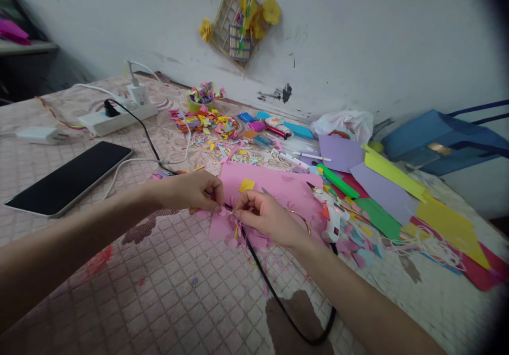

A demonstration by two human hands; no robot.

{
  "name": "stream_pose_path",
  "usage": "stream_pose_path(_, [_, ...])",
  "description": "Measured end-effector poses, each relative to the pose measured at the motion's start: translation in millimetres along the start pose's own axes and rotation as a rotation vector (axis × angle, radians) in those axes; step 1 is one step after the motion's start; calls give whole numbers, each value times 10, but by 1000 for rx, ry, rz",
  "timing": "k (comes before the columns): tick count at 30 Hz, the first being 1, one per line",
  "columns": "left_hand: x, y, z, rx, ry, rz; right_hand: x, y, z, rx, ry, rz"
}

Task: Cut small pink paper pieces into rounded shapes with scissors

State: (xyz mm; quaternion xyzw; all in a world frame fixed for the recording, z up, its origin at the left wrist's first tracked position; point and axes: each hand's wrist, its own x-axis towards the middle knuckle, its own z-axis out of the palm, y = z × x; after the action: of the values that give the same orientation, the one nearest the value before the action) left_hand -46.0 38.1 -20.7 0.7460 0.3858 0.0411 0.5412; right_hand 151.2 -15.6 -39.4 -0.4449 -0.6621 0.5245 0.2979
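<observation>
My left hand (202, 189) and my right hand (262, 214) are close together at the middle of the view, fingertips pinched. Between them is a small, thin pinkish piece, too small to make out well; both hands seem to grip it. Beneath and beyond them lies a pink sheet (278, 177) with a small yellow paper square (247, 185) on it. Pink paper scraps (218, 228) lie just below my fingers. A black cable (264, 275) runs from under my hands toward the front. To the right of my right hand is a white glue gun (336, 219).
A tablet (73, 177) and a white power strip (119, 119) with cables are on the left. Paper cuttings (207, 124) are heaped behind my hands. Coloured sheets (382, 190), a green marker (338, 181) and a blue bag (433, 137) are on the right.
</observation>
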Motion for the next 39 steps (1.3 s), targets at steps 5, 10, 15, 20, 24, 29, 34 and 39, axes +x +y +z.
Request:
stream_pose_path(5, [-6,31,15,-23,3,-10,-4,21,14,9,10,6])
stream_pose_path(10, [-17,37,19,18,21,25,-18,42,24,29,43,-6])
stream_pose_path(15, [-65,75,63,88,76,43,-33,59,19,90,5,0])
stream_pose_path(20, [-136,123,145,309,235,105,-41,77,27,127,-2,2])
stream_pose_path(24, [-148,93,201,528,352,241,-48,65,36,102,-16,-5])
stream_pose_path(29, [-159,25,279,664,452,274,-75,20,45,82,-23,10])
stream_pose_path(34, [-195,-45,337,772,499,362,-110,-25,75,94,-3,23])
stream_pose_path(39, [-213,-185,348,906,534,515,-166,-59,124,102,21,36])
